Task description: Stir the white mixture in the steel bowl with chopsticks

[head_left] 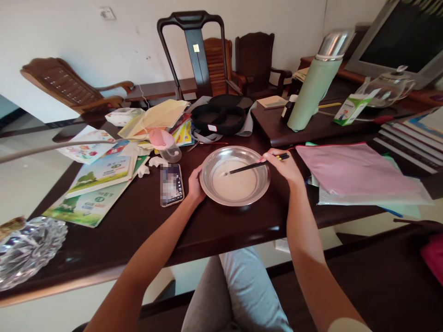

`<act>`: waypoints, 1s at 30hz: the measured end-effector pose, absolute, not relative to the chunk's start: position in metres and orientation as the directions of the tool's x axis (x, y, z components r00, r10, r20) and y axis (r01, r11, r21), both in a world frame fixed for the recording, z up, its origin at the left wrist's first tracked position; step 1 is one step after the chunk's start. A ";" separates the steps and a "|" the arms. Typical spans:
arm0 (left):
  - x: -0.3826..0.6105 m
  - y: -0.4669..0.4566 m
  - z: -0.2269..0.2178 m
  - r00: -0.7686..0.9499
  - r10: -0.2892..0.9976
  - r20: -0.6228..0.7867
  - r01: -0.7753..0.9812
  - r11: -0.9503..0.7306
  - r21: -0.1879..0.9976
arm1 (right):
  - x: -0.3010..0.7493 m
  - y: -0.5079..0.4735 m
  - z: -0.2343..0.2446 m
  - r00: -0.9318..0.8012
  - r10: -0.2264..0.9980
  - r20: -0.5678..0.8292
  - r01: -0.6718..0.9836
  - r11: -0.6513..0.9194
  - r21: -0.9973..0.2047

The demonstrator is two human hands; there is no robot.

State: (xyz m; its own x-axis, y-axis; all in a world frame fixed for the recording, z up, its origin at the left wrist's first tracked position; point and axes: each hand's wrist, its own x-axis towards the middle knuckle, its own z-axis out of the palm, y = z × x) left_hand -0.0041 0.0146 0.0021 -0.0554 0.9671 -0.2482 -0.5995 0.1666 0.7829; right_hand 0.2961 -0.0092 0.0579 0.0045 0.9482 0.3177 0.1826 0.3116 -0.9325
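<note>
A shallow metal bowl point(235, 201) stands on the dark table in front of me, with a milky, off-white liquid point(238, 184) in it. My left hand point(196, 185) grips the bowl's left rim, its fingers partly hidden by the bowl. Above the right rim, my right hand point(282, 165) is closed around black chopsticks point(247, 167). Their tips reach down to the left into the liquid. Just left of my left hand lies a phone point(172, 185) with its screen lit.
Left are booklets point(100, 184), crumpled tissues point(143, 170), a pink-lidded cup point(166, 144) and a glass dish point(32, 251). Behind the bowl sits a black case point(218, 121). Rightward are a pink zip pouch point(360, 170), a green thermos point(313, 87), a small box point(353, 109) and stacked books point(411, 143).
</note>
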 end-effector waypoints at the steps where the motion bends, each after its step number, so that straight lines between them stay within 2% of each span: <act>1: -0.004 0.014 0.002 -0.048 0.967 -0.248 -0.600 0.171 0.782 | 0.299 -0.010 0.058 0.063 0.942 0.329 0.185 0.313 -0.932; 3: -0.004 0.014 0.002 -0.038 0.968 -0.249 -0.601 0.177 0.779 | 0.306 -0.011 0.057 0.182 0.923 0.338 0.172 0.309 -0.935; 5: -0.004 0.014 0.002 -0.036 0.967 -0.251 -0.600 0.180 0.779 | 0.310 -0.013 0.056 0.224 0.916 0.333 0.142 0.307 -0.941; 11: -0.005 0.015 0.001 -0.059 0.966 -0.254 -0.598 0.169 0.783 | 0.294 -0.010 0.060 -0.054 0.956 0.288 0.166 0.293 -0.942; 18: -0.003 0.013 0.005 -0.032 0.966 -0.258 -0.587 0.190 0.787 | 0.311 -0.012 0.054 0.206 0.920 0.332 0.169 0.301 -0.939; 23: -0.003 0.013 0.006 -0.058 0.963 -0.264 -0.584 0.182 0.791 | 0.298 -0.011 0.059 -0.053 0.959 0.280 0.164 0.285 -0.944; 25: -0.003 0.013 0.006 -0.066 0.961 -0.268 -0.582 0.181 0.793 | 0.294 -0.010 0.060 -0.076 0.956 0.285 0.169 0.294 -0.941; 30: -0.004 0.012 0.007 -0.041 0.961 -0.272 -0.577 0.200 0.792 | 0.306 -0.012 0.058 0.185 0.922 0.339 0.182 0.306 -0.934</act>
State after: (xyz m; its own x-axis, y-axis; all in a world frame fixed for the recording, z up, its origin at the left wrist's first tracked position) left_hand -0.0036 0.0122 0.0074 -0.0406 0.9614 -0.2721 -0.5773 0.1997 0.7917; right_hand 0.3061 -0.0118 0.0577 0.1855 0.9225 0.3386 0.1818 0.3064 -0.9344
